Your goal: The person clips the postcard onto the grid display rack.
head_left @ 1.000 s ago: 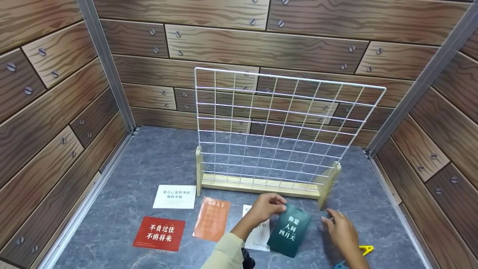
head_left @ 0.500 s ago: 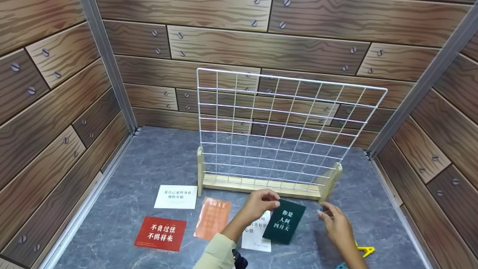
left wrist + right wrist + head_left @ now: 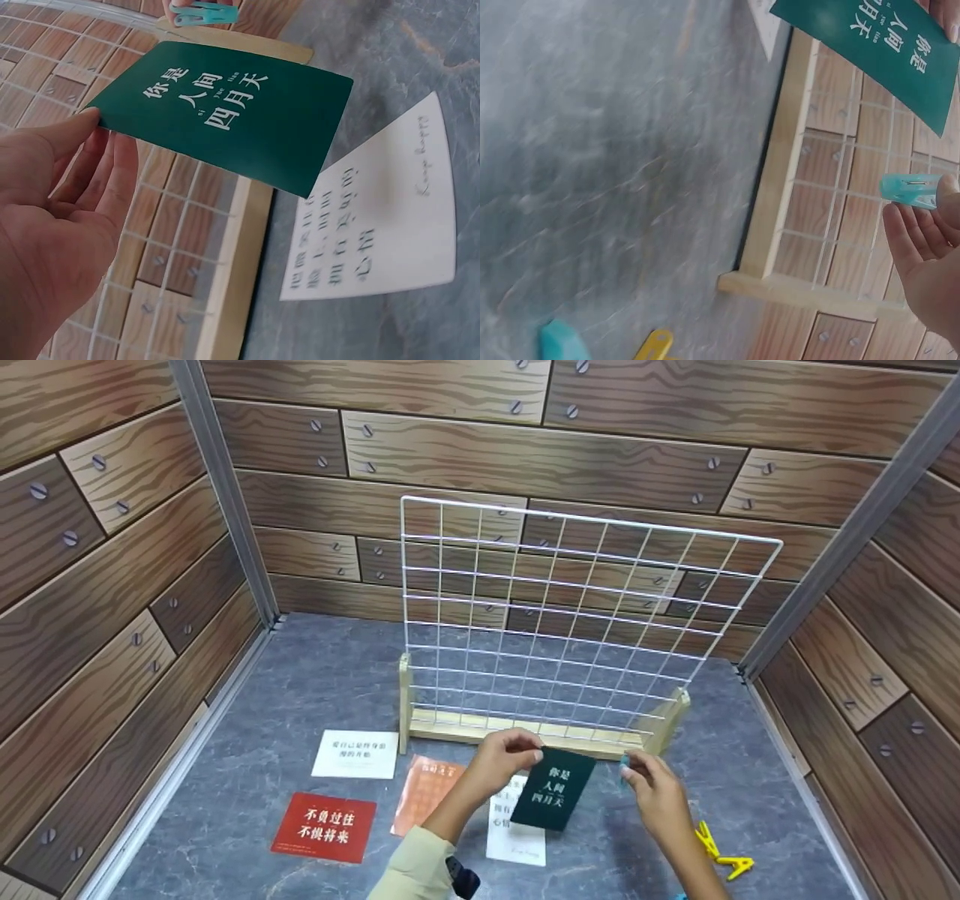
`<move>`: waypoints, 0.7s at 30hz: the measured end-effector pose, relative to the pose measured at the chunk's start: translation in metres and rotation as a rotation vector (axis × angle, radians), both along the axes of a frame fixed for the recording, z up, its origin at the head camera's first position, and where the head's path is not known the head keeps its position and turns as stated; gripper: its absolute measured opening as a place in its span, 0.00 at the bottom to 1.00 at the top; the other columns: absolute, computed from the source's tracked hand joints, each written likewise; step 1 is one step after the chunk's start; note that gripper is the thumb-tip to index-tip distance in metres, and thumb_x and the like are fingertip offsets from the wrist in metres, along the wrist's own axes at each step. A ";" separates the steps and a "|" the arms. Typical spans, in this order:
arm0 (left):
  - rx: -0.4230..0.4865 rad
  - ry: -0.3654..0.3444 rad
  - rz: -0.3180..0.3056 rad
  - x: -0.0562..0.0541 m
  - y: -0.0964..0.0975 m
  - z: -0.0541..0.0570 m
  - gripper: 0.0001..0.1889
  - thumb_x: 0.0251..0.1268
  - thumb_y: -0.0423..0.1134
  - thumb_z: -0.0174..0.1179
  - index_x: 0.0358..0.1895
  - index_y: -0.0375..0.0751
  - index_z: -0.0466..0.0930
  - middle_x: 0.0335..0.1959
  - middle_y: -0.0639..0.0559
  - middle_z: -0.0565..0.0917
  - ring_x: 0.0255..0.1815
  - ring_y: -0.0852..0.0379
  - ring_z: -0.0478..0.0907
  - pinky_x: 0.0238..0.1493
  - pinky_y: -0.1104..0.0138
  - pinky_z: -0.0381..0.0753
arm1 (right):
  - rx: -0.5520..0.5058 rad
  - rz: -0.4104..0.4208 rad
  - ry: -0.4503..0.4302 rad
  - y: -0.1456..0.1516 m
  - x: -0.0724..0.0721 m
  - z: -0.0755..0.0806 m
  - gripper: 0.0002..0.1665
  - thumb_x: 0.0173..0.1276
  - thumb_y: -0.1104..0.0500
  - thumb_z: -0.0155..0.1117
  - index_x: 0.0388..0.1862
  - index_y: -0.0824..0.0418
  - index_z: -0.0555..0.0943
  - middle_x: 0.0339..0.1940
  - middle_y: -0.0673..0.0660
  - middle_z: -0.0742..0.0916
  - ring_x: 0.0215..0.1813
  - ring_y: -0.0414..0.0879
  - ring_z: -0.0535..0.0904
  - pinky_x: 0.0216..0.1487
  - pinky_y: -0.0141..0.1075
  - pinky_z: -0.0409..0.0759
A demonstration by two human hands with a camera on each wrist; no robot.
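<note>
Green card (image 3: 553, 789) and teal clip (image 3: 910, 189) have shifted toward 10 o'clock. Left hand (image 3: 504, 765) pinches card corner, right hand (image 3: 660, 796) clip. Card likely light, bendy; grip edges.

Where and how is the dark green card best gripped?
Probably by its top-left corner in the head view, from the left, as the left hand does. The dark green card is thin and flat, so a thumb-and-finger pinch suits; gripping there leaves its lettering uncovered and its right edge, toward the teal clip in the right hand, free.
</note>
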State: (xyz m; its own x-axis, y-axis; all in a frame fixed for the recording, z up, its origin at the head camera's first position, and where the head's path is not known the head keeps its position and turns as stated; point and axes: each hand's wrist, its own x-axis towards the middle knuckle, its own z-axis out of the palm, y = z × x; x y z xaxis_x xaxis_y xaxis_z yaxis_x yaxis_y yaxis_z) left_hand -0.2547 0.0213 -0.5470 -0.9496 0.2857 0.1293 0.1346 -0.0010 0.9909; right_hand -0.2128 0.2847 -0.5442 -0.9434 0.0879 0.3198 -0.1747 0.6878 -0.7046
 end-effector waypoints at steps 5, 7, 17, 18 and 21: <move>-0.013 0.022 0.038 0.000 -0.014 0.013 0.06 0.66 0.31 0.65 0.43 0.36 0.85 0.38 0.49 0.86 0.36 0.62 0.80 0.43 0.65 0.84 | -0.034 0.012 0.013 -0.011 -0.002 0.008 0.18 0.72 0.67 0.62 0.59 0.68 0.80 0.48 0.61 0.86 0.51 0.55 0.83 0.49 0.32 0.83; -0.013 0.023 0.054 0.000 -0.020 0.019 0.06 0.66 0.31 0.65 0.44 0.36 0.85 0.39 0.49 0.86 0.37 0.62 0.80 0.43 0.67 0.84 | -0.053 0.021 0.004 -0.015 -0.002 0.012 0.18 0.73 0.67 0.62 0.60 0.68 0.79 0.49 0.61 0.85 0.52 0.53 0.82 0.50 0.31 0.82; 0.006 0.061 0.106 -0.001 -0.048 0.048 0.07 0.68 0.31 0.63 0.46 0.34 0.84 0.39 0.48 0.85 0.36 0.61 0.79 0.39 0.64 0.86 | -0.103 0.103 0.134 -0.033 -0.008 0.030 0.16 0.72 0.66 0.62 0.57 0.69 0.80 0.46 0.61 0.86 0.49 0.39 0.80 0.49 0.23 0.79; 0.007 0.072 0.113 -0.002 -0.051 0.050 0.07 0.68 0.30 0.63 0.46 0.33 0.84 0.39 0.47 0.85 0.36 0.61 0.80 0.40 0.63 0.86 | -0.115 0.115 0.147 -0.035 -0.009 0.032 0.16 0.72 0.66 0.62 0.57 0.69 0.80 0.46 0.61 0.86 0.49 0.40 0.80 0.49 0.22 0.79; 0.015 0.115 0.144 -0.003 -0.058 0.059 0.07 0.67 0.29 0.64 0.45 0.32 0.83 0.39 0.44 0.85 0.36 0.60 0.81 0.41 0.62 0.87 | -0.148 0.142 0.176 -0.043 -0.012 0.040 0.16 0.71 0.67 0.63 0.56 0.70 0.81 0.45 0.61 0.86 0.49 0.44 0.81 0.48 0.22 0.79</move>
State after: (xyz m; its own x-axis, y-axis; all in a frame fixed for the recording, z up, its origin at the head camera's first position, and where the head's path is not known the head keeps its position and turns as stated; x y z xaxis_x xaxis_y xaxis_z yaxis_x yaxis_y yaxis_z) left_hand -0.2581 -0.0367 -0.4882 -0.9592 0.1450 0.2429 0.2472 0.0117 0.9689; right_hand -0.2252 0.2420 -0.5043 -0.8806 0.0162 0.4736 -0.3911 0.5394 -0.7457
